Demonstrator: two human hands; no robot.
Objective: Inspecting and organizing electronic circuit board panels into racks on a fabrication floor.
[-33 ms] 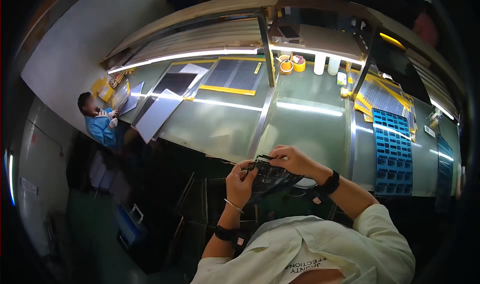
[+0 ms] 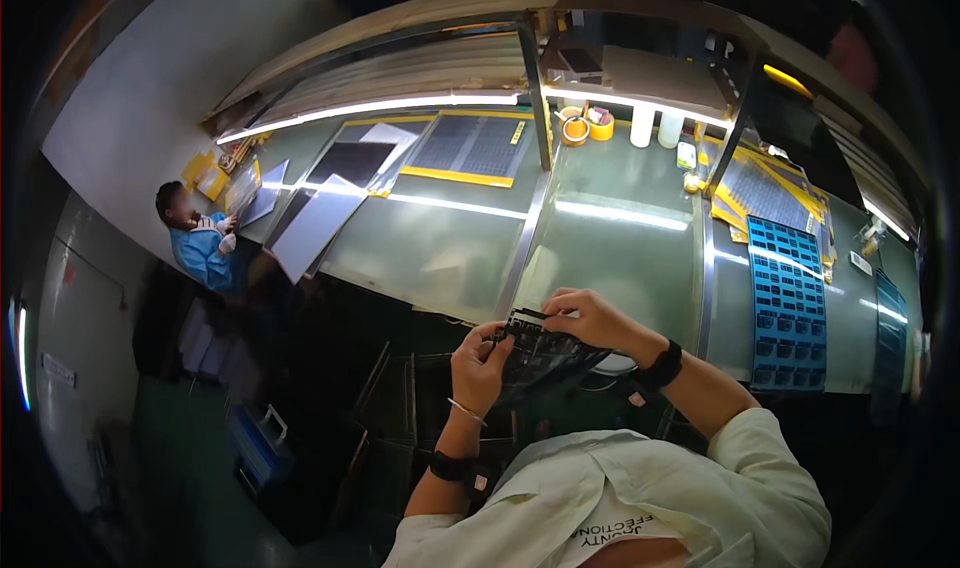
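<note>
Head-worn fisheye looks down at both hands (image 2: pixel 480 366).

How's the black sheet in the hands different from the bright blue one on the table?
The left hand and right hand hold the black sheet; the blue sheet lies on the table. The black sheet looks dark, the blue sheet bright. Both have little patterns.
</note>
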